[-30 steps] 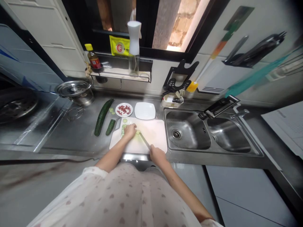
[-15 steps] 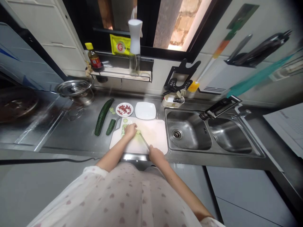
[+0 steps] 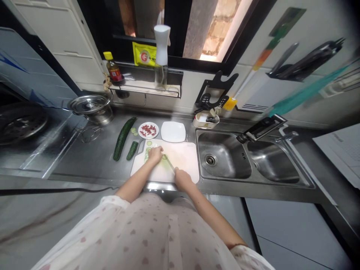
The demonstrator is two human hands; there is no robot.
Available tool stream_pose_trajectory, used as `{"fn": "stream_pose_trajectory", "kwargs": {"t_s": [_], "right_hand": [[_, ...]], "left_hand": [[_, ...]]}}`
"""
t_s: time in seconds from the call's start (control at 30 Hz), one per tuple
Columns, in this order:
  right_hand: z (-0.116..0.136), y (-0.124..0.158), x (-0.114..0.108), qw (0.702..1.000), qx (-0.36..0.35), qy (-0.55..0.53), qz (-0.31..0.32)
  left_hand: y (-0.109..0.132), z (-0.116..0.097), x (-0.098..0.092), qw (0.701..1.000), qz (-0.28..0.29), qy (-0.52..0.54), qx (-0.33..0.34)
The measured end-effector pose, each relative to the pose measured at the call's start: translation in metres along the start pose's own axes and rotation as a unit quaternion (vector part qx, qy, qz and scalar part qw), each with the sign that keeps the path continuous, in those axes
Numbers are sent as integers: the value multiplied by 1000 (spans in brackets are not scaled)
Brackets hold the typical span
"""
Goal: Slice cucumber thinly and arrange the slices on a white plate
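Observation:
My left hand (image 3: 155, 153) presses down with curled fingers on a piece of cucumber on the white cutting board (image 3: 182, 161); the piece is mostly hidden under the hand. My right hand (image 3: 182, 179) grips the handle of a knife (image 3: 169, 164), whose blade points up-left to the pale green slices (image 3: 164, 157) beside my left fingers. More slices (image 3: 146, 154) lie on the board to the left of that hand.
A whole cucumber (image 3: 123, 137) and a short piece (image 3: 132, 150) lie left of the board. Behind it are a plate of red bits (image 3: 148, 130) and a white square plate (image 3: 173, 131). A double sink (image 3: 225, 159) is right, a steel pot (image 3: 90, 107) far left.
My right hand with the knife has moved forward and slightly left, closer to my left hand. The left hand has stayed on the cucumber.

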State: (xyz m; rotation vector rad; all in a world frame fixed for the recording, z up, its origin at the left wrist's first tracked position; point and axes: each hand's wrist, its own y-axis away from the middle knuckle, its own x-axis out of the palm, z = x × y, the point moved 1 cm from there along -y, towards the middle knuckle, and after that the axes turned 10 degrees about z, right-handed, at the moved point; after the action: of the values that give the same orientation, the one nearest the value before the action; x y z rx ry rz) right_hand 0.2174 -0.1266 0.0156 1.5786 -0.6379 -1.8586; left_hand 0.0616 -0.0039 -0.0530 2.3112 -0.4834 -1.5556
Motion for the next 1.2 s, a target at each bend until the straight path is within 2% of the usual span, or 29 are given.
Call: {"fn": "stream_pose_trajectory", "kwargs": {"t_s": [0.37, 0.93, 1.2], "right_hand": [[-8, 1, 11, 1000, 12, -9, -4], [-3, -2, 3, 1000, -2, -20, -5], [-9, 2, 13, 1000, 17, -21, 7]], "left_hand": [[-2, 0, -1, 1000, 1, 0, 1], [-3, -3, -4, 1000, 21, -8, -9], [-2, -2, -4, 1000, 15, -1, -4]]}}
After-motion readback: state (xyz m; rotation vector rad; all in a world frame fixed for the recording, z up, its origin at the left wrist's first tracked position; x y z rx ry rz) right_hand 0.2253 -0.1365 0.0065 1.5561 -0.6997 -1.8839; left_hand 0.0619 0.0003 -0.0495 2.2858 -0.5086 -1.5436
